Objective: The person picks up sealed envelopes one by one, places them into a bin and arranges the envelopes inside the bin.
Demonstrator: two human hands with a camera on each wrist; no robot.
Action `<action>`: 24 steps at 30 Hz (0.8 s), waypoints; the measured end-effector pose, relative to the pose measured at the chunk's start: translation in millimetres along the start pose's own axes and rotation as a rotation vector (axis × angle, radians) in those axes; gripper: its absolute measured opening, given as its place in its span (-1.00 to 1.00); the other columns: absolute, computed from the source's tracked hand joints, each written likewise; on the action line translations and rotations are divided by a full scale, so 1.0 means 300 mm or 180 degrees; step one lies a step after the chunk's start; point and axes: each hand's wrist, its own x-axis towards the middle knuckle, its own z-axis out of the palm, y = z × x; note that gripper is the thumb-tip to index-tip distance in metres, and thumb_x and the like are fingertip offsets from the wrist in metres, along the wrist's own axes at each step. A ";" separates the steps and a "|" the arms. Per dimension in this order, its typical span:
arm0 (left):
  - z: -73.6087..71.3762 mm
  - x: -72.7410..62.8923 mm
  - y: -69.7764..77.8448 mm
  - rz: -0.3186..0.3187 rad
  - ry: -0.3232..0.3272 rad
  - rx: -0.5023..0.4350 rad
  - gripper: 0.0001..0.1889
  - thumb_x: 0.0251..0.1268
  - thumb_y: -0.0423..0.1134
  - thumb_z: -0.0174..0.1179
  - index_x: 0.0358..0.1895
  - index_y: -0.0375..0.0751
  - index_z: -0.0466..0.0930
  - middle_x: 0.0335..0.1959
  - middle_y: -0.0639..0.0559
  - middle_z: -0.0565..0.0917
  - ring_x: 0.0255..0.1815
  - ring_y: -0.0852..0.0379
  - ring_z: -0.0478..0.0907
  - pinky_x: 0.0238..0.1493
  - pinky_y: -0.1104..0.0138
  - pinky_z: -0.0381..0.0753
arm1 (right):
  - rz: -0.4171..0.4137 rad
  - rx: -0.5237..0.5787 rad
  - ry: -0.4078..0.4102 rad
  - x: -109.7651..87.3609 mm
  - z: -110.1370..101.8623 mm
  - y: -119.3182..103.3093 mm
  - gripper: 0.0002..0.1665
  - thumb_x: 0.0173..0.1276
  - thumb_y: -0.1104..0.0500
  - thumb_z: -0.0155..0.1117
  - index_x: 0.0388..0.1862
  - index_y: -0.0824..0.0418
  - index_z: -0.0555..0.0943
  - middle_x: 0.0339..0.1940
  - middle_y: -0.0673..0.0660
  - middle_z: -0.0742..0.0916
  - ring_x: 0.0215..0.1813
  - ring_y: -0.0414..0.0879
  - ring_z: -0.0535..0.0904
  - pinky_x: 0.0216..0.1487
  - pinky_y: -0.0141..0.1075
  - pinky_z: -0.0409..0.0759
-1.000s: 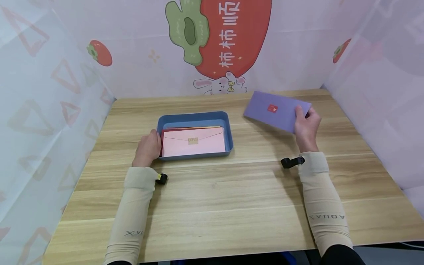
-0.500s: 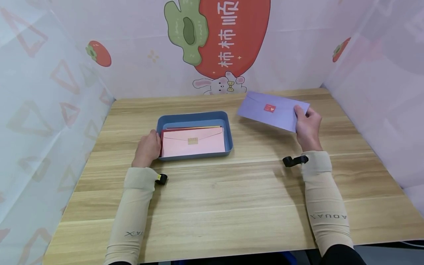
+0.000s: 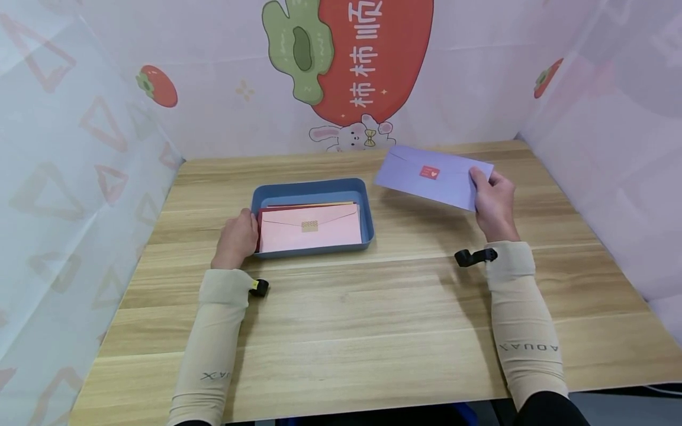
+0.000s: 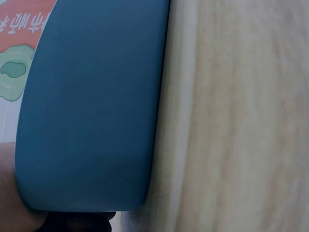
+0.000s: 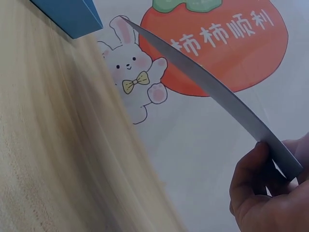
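Observation:
A purple envelope (image 3: 426, 176) with a small red sticker is held above the table by my right hand (image 3: 495, 204), thumb on top and fingers beneath its right end. In the right wrist view the envelope (image 5: 212, 89) is seen almost edge-on, slightly bowed. My left hand (image 3: 236, 239) grips the left end of a blue tray (image 3: 314, 188). The tray's outer wall (image 4: 91, 106) fills much of the left wrist view. Inside the tray lies a pink envelope (image 3: 311, 236) with a gold patch, over a dark red envelope (image 3: 269, 208) and a thin yellowish edge.
The wooden table (image 3: 351, 331) carries the tray. A printed backdrop (image 3: 213, 112) stands along its far edge, and patterned side sheets (image 3: 48, 195) flank it. Small black wrist cameras (image 3: 476, 257) jut inward from both cuffs.
The purple envelope has shifted left toward the tray and tilted so its face looks lighter. My left hand and the tray have stayed in place.

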 end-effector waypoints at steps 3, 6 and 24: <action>-0.001 0.000 0.000 -0.0022 -0.0025 -0.0009 -0.50 0.79 -0.09 -0.40 0.21 -0.48 0.37 -0.15 -0.46 0.57 -0.19 -0.30 0.56 -0.15 -0.03 0.60 | -0.0014 0.0017 -0.0058 0.000 0.002 -0.001 -0.37 0.59 -0.04 0.27 0.45 0.31 0.52 0.04 -0.02 0.63 0.00 -0.23 0.65 -0.10 -0.52 0.67; -0.002 -0.001 0.000 -0.0036 -0.0048 -0.0015 -0.50 0.79 -0.09 -0.40 0.23 -0.49 0.36 -0.16 -0.44 0.57 -0.19 -0.28 0.56 -0.17 0.01 0.59 | -0.0018 0.0018 -0.0106 -0.004 0.002 -0.002 -0.37 0.59 -0.05 0.27 0.44 0.31 0.52 0.03 -0.02 0.64 -0.04 -0.24 0.66 -0.12 -0.51 0.68; 0.002 0.002 -0.005 0.0000 -0.0002 -0.0023 -0.51 0.79 -0.09 -0.40 0.18 -0.48 0.38 -0.17 -0.45 0.56 -0.19 -0.31 0.55 -0.14 -0.04 0.59 | 0.0012 -0.0144 -0.0479 -0.050 0.033 -0.017 -0.28 0.58 -0.09 0.28 0.47 0.37 0.46 0.01 -0.04 0.67 -0.07 -0.27 0.68 -0.13 -0.47 0.69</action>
